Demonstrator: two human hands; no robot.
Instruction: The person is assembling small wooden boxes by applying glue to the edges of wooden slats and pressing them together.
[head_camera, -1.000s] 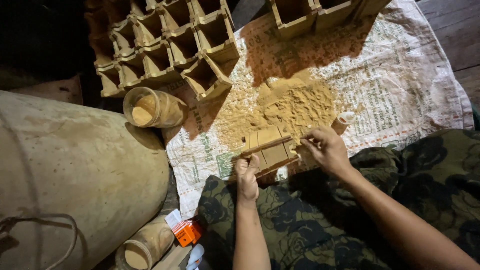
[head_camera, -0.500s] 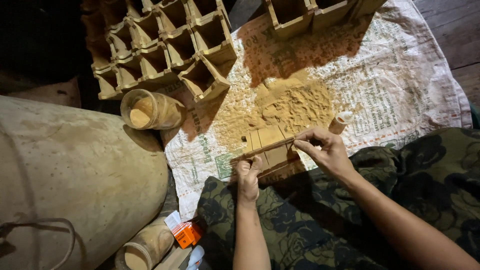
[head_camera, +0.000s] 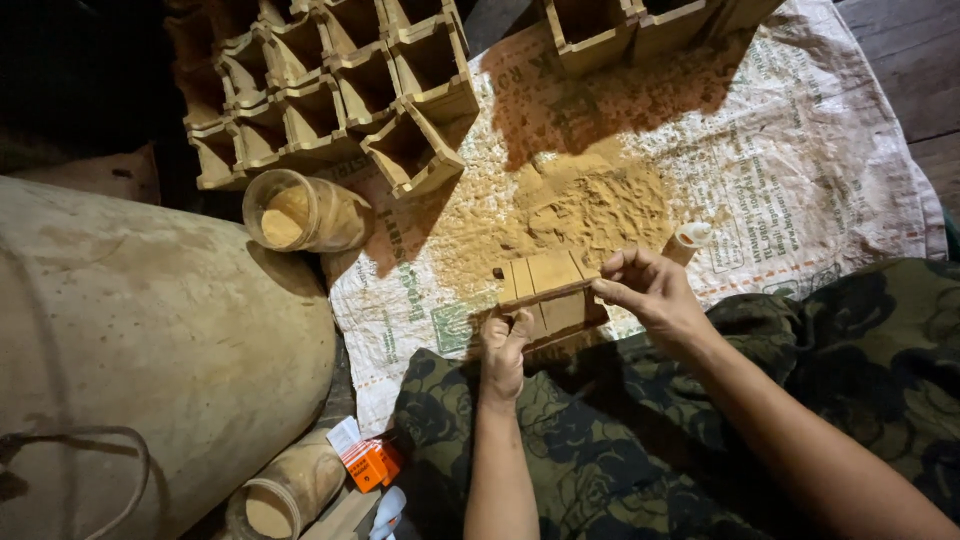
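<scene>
Nearest the camera, a camouflage-patterned cloth covers the lap. Above it the left hand pinches the near-left corner of a small slatted tan wooden box, while the right hand clamps its right end, fingers closed around the edge, so the box is braced from both sides, tilted, just over the printed white woven sack. Beyond lies a loose heap of ochre powder (sack likely there to catch spills). Left sits a clear jar of powder on its side; farther back, rows of open square wooden boxes.
</scene>
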